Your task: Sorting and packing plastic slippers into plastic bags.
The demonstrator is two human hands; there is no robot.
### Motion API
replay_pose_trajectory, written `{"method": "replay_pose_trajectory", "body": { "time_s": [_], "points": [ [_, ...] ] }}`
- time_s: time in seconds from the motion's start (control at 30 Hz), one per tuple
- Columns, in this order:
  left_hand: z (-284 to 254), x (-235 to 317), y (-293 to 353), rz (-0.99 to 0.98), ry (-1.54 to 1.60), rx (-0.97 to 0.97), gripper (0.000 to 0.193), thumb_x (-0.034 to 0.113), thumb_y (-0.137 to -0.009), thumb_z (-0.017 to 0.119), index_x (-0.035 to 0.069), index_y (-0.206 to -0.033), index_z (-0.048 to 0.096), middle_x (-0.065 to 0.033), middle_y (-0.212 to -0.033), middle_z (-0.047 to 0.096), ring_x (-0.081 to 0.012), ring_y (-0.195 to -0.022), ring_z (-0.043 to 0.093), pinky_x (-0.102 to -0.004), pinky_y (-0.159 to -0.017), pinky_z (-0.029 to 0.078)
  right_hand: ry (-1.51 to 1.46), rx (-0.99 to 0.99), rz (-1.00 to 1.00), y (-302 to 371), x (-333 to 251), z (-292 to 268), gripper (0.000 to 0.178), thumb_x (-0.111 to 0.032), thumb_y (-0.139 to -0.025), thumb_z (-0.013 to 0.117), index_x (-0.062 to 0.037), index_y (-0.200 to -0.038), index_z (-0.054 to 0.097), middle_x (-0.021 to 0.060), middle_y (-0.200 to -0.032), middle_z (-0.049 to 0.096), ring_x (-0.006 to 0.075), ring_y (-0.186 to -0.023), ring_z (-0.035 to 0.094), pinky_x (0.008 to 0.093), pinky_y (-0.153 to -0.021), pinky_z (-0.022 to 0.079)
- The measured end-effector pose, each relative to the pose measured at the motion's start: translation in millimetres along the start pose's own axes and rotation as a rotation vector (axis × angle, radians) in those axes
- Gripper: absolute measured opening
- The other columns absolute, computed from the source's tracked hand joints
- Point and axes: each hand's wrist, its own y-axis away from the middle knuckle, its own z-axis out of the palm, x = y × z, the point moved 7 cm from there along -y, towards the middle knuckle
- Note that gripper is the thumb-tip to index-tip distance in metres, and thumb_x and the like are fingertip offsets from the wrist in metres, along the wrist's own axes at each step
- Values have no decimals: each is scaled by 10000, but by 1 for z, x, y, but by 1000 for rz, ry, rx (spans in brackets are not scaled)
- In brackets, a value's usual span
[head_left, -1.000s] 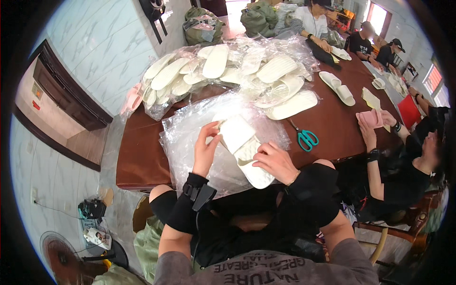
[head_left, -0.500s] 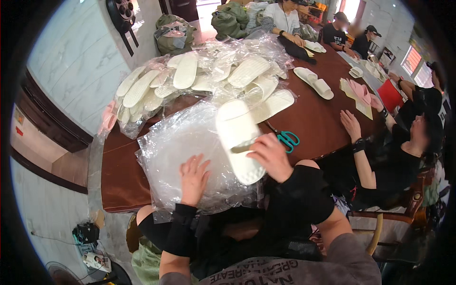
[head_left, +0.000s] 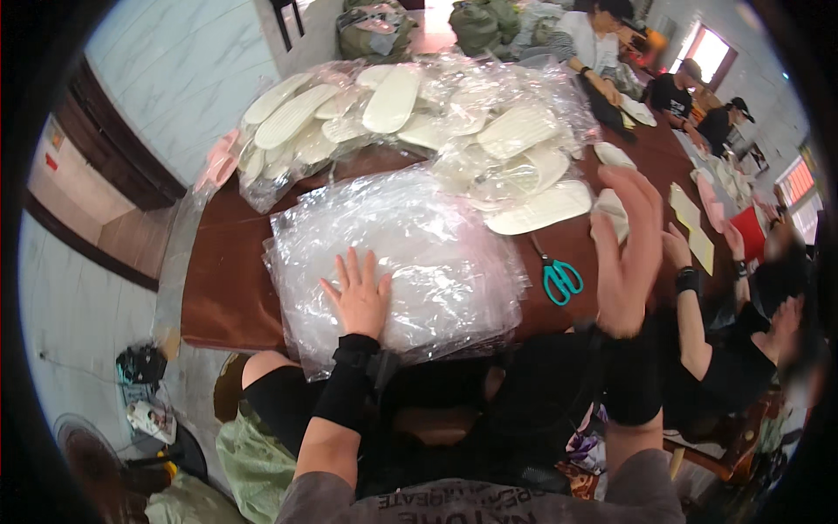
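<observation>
My left hand (head_left: 357, 297) lies flat, fingers spread, on a stack of clear plastic bags (head_left: 410, 253) at the near edge of the brown table (head_left: 223, 288). My right hand (head_left: 630, 253) is raised in the air to the right, fingers apart and blurred, holding nothing. Teal-handled scissors (head_left: 559, 275) lie on the table just left of that hand. Behind the stack sits a heap of white insoles in clear bags (head_left: 410, 118).
A person beside me on the right has a hand (head_left: 676, 244) near yellow and pink sheets (head_left: 694, 231). Other people sit at the far right of the table. Green sacks (head_left: 375, 26) stand at the back. A fan (head_left: 87, 454) stands on the floor at the left.
The white insole pair my hands held is gone from the bag stack. My right hand lifted away to the right. My left hand moved onto the middle of the bags.
</observation>
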Motion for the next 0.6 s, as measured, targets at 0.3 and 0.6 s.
{"method": "replay_pose_trajectory", "body": {
  "time_s": [0.3, 0.6],
  "points": [
    [5, 16, -9, 50, -10, 52, 517, 419, -913, 526, 165, -1361, 483, -134, -1485, 357, -356, -1399, 267, -689, -1073, 89, -187, -253, -132, 21, -117, -22, 432, -299, -932, 476, 84, -1124, 527, 200, -1116, 563, 306, -988, 597, 449, -912, 498],
    [3, 26, -8, 45, 34, 53, 525, 412, -899, 547, 160, -1356, 487, -141, -1480, 358, -361, -1395, 270, -693, -1072, 93, -183, -555, -313, 18, -165, -36, 369, -322, -919, 587, 36, -991, 534, 138, -836, 580, 311, -790, 629, 553, -863, 495]
  ]
}}
